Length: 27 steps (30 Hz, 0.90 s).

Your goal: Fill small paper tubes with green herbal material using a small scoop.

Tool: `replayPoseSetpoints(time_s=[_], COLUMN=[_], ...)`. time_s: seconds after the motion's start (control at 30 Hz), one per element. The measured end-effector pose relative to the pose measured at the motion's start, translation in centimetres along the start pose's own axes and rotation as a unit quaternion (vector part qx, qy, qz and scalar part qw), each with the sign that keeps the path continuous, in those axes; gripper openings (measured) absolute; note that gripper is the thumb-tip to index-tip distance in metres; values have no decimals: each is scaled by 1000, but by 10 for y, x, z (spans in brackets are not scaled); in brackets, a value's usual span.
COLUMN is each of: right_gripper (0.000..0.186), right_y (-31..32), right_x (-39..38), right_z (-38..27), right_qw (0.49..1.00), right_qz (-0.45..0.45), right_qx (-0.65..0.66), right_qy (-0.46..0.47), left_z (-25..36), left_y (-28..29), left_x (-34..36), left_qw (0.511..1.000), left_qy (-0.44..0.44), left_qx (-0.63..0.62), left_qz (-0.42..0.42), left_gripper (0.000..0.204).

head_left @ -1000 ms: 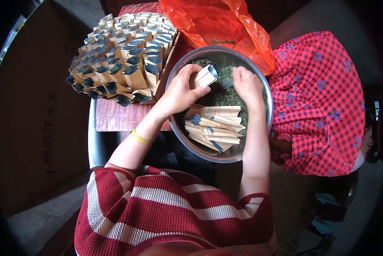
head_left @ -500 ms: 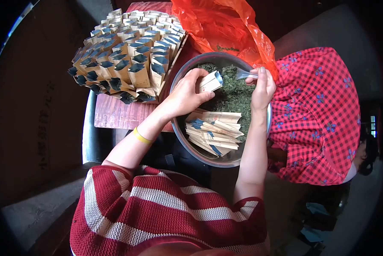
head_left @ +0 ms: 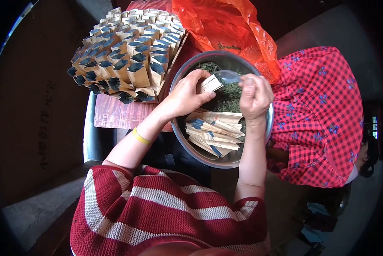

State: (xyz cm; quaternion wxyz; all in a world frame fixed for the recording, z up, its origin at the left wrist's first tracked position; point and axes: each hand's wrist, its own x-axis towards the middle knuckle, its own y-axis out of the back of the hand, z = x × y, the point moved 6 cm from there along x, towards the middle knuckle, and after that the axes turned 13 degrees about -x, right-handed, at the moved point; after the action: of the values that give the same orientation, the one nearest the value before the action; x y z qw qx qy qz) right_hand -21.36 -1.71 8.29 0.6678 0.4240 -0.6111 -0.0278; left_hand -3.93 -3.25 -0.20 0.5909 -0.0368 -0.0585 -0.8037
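Note:
My left hand (head_left: 190,93) grips a small tan paper packet (head_left: 211,84) above the left part of a round metal basin (head_left: 177,128). At the packet's mouth hangs a clear plastic scoop (head_left: 229,77), its handle pinched in my right hand (head_left: 256,97). The scoop is partly see-through, and how much it holds I cannot make out. Dried green leaves (head_left: 230,97) lie in the basin under both hands. On the basin's near side rests a loose pile of flat paper packets (head_left: 215,132) with dark blue inner linings.
To the left, many upright tan packets (head_left: 136,64) with blue-lined mouths crowd a tray on a reddish wooden table (head_left: 119,113). An open red plastic bag (head_left: 225,25) touches the basin's far rim. A person in a red checked garment (head_left: 319,115) sits close on the right.
The scoop has moved left and up from over the leaves to the packet's mouth. My right hand has turned with it, while my left hand keeps nearly the same place.

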Motion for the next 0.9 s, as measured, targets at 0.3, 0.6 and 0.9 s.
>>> replayPoseSetpoints(time_s=[0.3,0.6,0.9], right_gripper=[28,14,23], right_y=[-21,-21,-37], right_x=[-12,-1,-9], right_z=[54,24,-32], right_qw=[974,986,939], right_qz=[-118,-141,-304], right_qx=[-91,-21,162], right_qy=[-171,-81,-15], left_z=[-6,-3,-4], left_y=[1,-6,-9], left_x=[6,-1,0], left_qw=[991,993,991], left_qy=[-27,3,-23], left_qx=[-131,-107,-102], left_qz=[-12,-53,-84], left_gripper=[27,23,23])
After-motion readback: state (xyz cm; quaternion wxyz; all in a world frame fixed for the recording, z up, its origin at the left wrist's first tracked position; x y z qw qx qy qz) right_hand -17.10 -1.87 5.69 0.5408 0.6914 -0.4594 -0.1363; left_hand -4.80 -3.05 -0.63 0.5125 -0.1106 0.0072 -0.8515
